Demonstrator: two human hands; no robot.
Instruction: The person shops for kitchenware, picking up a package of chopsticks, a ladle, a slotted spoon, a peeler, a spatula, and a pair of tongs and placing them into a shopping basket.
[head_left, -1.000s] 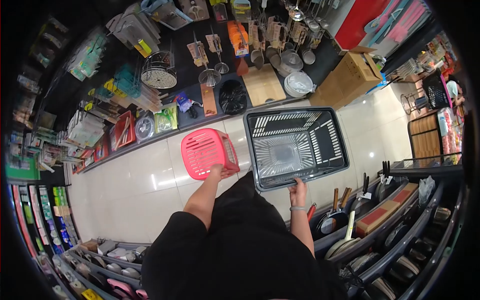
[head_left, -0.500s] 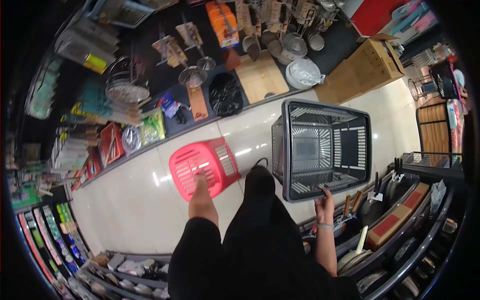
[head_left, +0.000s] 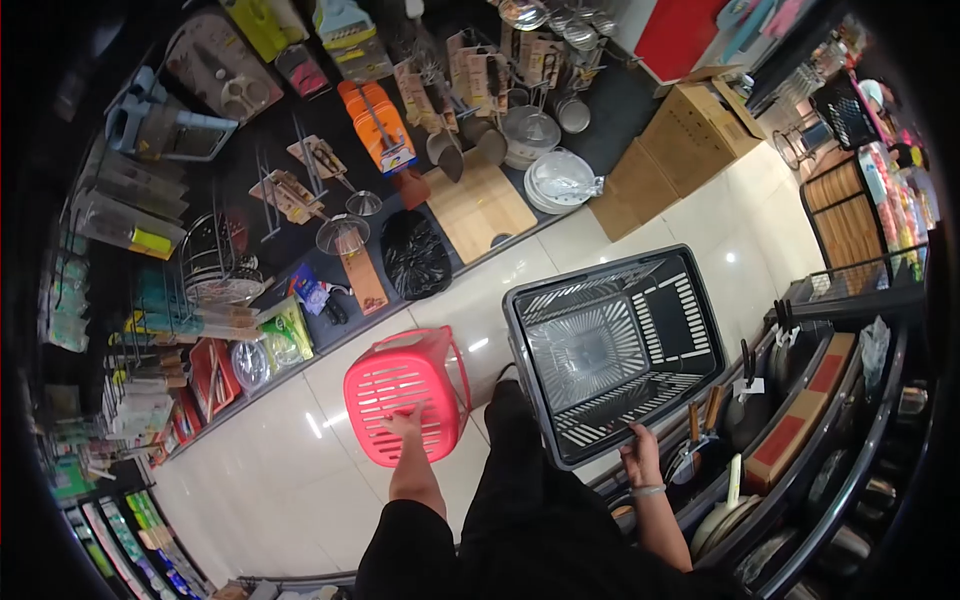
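Observation:
A pink-red plastic stool [head_left: 376, 390] with a slotted seat is in front of me at the left. On that seat lies my left hand [head_left: 404, 424], its fingers at the slots and gripping; the fingertips are partly hidden. To the right is a dark grey shopping basket [head_left: 690, 300], tilted so its slotted inside faces me. My right hand [head_left: 641, 455], with a band at the wrist, holds the near rim of the basket. Nothing can be seen inside the basket.
A low shelf with a wooden board [head_left: 480, 208], a black bag [head_left: 416, 258] and white bowls [head_left: 560, 182] runs along the far side. An opened cardboard box [head_left: 690, 140] stands beyond the basket. At right, a rack holds pans [head_left: 722, 525] and a long box [head_left: 800, 420]. Tiled floor [head_left: 270, 480] lies between.
The view has shifted, so the shelf goods appear lower and further left. Against the shelf, the stool has moved right with my left hand. My right hand stays on the basket's rim.

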